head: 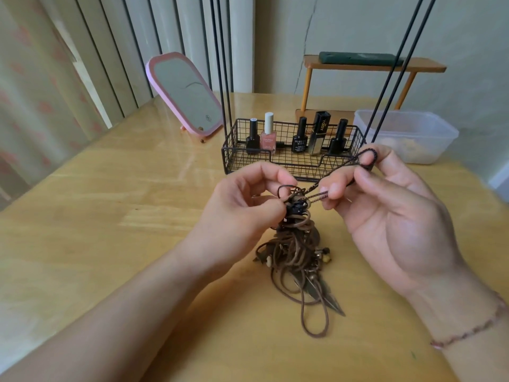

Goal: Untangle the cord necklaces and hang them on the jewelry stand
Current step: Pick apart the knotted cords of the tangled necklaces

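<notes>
Pinched knot [296, 208] in left hand [242, 210], braided cord [366, 158] in right hand [391, 205]; risked cinching the tangle [297, 252] below both hands if yanked apart.

A wooden table [115, 244] with a pale, glossy top carries everything; near its middle lies the lower part of a tangle of brown cord necklaces [296, 260], beads and feather-shaped pendants spread on the wood, one loop trailing toward the near edge; farther back stands a black wire basket [234, 154], the base of the jewelry stand; to the far left a pink-framed mirror [187, 95] leans back on its foot; to the far right sits a clear plastic container [407, 133]; behind the basket stands a small wooden shelf [374, 66] on orange legs.
</notes>
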### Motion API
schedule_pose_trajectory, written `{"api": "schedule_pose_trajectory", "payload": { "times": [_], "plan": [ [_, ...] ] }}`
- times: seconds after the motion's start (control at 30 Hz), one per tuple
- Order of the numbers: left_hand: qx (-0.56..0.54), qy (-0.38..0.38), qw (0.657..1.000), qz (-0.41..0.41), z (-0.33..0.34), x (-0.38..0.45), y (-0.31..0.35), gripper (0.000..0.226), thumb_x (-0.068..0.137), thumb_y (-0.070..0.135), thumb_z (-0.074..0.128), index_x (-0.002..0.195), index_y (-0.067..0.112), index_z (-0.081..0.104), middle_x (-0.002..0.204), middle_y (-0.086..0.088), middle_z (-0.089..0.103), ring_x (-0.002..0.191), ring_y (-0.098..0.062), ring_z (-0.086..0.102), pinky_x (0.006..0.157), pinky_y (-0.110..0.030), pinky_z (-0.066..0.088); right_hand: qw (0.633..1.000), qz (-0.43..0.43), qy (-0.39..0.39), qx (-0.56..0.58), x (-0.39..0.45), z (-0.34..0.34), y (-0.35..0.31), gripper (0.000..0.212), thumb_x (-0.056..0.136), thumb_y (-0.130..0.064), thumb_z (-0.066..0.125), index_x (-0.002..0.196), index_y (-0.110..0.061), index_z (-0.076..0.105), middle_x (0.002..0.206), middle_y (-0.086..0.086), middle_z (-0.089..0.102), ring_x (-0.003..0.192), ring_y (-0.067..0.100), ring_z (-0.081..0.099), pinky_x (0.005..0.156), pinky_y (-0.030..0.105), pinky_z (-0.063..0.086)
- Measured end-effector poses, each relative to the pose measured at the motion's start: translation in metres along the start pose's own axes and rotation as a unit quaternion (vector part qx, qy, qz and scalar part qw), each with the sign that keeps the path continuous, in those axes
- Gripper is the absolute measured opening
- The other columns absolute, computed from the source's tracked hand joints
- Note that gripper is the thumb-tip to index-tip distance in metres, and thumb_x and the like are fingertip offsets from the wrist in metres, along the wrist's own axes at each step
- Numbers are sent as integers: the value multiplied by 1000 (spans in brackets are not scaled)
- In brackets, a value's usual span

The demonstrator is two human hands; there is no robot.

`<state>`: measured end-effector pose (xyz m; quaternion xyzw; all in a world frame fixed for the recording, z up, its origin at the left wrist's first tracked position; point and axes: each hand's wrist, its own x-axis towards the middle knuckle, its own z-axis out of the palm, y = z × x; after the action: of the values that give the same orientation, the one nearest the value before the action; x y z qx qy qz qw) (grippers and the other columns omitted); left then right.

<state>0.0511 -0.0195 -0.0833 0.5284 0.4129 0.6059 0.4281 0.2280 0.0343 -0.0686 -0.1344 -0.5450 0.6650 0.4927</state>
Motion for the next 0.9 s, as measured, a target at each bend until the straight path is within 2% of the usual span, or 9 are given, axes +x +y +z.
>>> {"api": "schedule_pose_trajectory", "payload": {
  "times": [0.1, 0.2, 0.23, 0.3, 0.37, 0.5, 0.67, 0.8, 0.9],
  "plan": [
    [-4, -2, 1000, 7, -2, 0, 1, 37, 74, -11, 53, 86, 20, 67, 79, -2, 49, 70, -24, 41, 72, -44, 39, 1000, -4, 9, 22, 0, 0, -1, 13, 89, -6, 42, 93, -18, 42, 71, 6, 63, 80, 24, 55, 71, 31, 45],
    [2, -1, 1000, 21, -5, 0, 2, 44, 70, -15, 49, 86, 22, 67, 77, -1, 44, 59, -7, 42, 59, -19, 40, 999, -11, 26, 37, 0, 0, -2, 14, 87, -6, 41, 91, -19, 43, 71, 5, 62, 81, 24, 55, 72, 31, 46],
    [5, -1, 1000, 22, -6, 0, 3, 45, 70, -15, 48, 86, 22, 68, 78, -2, 45, 59, -5, 43, 56, -16, 39, 999, -17, 32, 41, 0, 0, -2, 14, 87, -6, 41, 91, -19, 43, 71, 5, 62, 81, 24, 55, 73, 31, 47],
    [6, 1, 1000, 19, -7, 1, 2, 46, 69, -14, 48, 84, 24, 69, 81, -1, 47, 62, -7, 44, 59, -21, 39, 998, -32, 41, 44, 0, -1, -2, 13, 87, -6, 42, 91, -19, 43, 71, 4, 62, 80, 24, 56, 74, 30, 49],
    [18, 25, 999, 19, -7, 2, 1, 44, 69, -12, 49, 83, 25, 69, 81, 1, 49, 66, -10, 47, 64, -33, 43, 997, -47, 47, 42, 0, -1, -2, 14, 88, -6, 42, 92, -19, 44, 71, 4, 63, 80, 24, 57, 73, 30, 50],
    [166, 96, 978, 84, -8, 2, -4, 40, 70, -6, 51, 85, 27, 67, 80, 10, 52, 77, -23, 55, 74, -57, 55, 994, -74, 65, 39, 0, -3, -8, 15, 91, -7, 41, 92, -22, 44, 71, 1, 61, 80, 24, 58, 73, 32, 49],
    [273, 123, 938, 172, -10, 2, -4, 46, 69, -9, 46, 86, 31, 64, 92, 10, 58, 91, -21, 59, 73, -49, 56, 993, -86, 66, 55, -1, -4, -17, 14, 89, -9, 41, 92, -23, 46, 69, -3, 58, 80, 22, 59, 75, 33, 50],
    [254, 136, 938, 195, -15, 4, -3, 50, 70, -12, 44, 91, 28, 64, 100, 6, 65, 99, -24, 65, 77, -43, 59, 991, -99, 76, 55, 0, -8, -19, 23, 90, -6, 40, 102, -24, 48, 73, -1, 58, 76, 21, 58, 73, 32, 51],
    [250, 169, 932, 202, -20, 6, -4, 50, 70, -13, 42, 92, 27, 64, 104, 1, 69, 105, -21, 67, 81, -41, 60, 984, -152, 91, -3, 1, -15, -21, 35, 93, 4, 37, 110, -23, 51, 87, 3, 66, 86, 25, 62, 74, 32, 50]
  ]
}}
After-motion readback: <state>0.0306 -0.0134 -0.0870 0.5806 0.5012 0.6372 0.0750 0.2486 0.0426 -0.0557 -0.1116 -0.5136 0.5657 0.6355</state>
